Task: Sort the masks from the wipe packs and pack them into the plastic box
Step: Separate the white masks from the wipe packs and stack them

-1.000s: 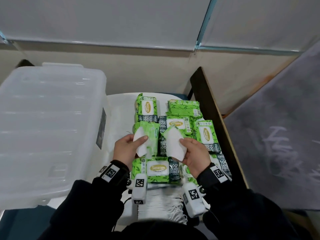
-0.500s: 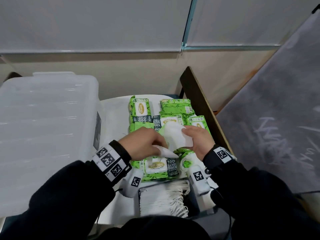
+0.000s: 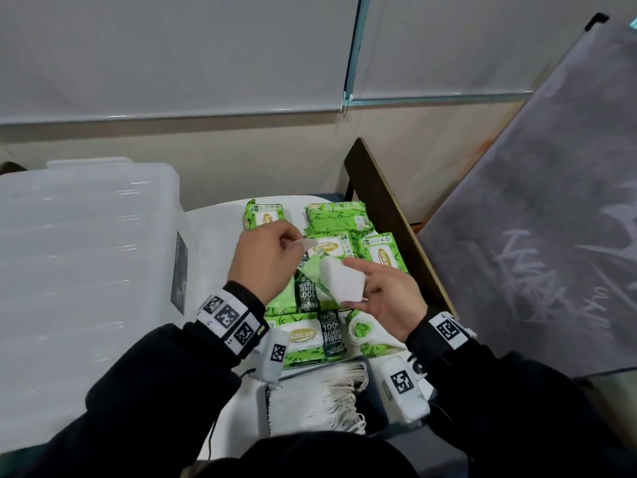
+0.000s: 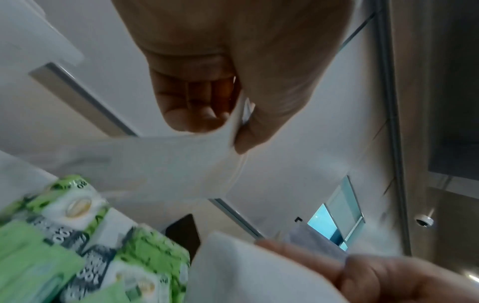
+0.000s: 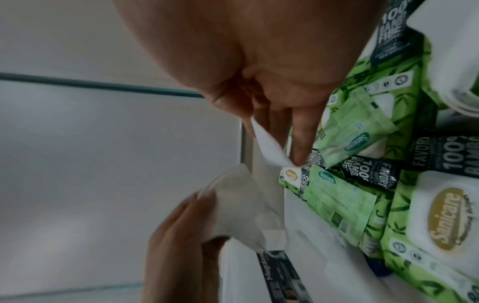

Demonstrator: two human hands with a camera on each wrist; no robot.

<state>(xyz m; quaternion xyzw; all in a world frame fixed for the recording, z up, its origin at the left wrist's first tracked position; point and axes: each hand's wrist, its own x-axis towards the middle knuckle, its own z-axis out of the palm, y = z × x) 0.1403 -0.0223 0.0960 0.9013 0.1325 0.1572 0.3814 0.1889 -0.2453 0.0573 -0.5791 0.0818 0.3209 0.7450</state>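
Note:
My left hand pinches a thin folded white mask between thumb and fingers, raised above the green wipe packs; the left wrist view shows the pinched mask hanging from it. Beside it, my right hand, palm up, grips a second white mask, its edge between the fingers. Another mask lies loose on the packs under the right wrist. The clear plastic box stands at the left.
Several green wipe packs cover the white table ahead of me. A stack of white masks sits in a grey tray near my body. A dark wooden board borders the table's right side, with a grey sheet beyond.
The hands came together over the packs, then parted. My left hand has risen with its mask, and my right hand has turned palm up with the other mask.

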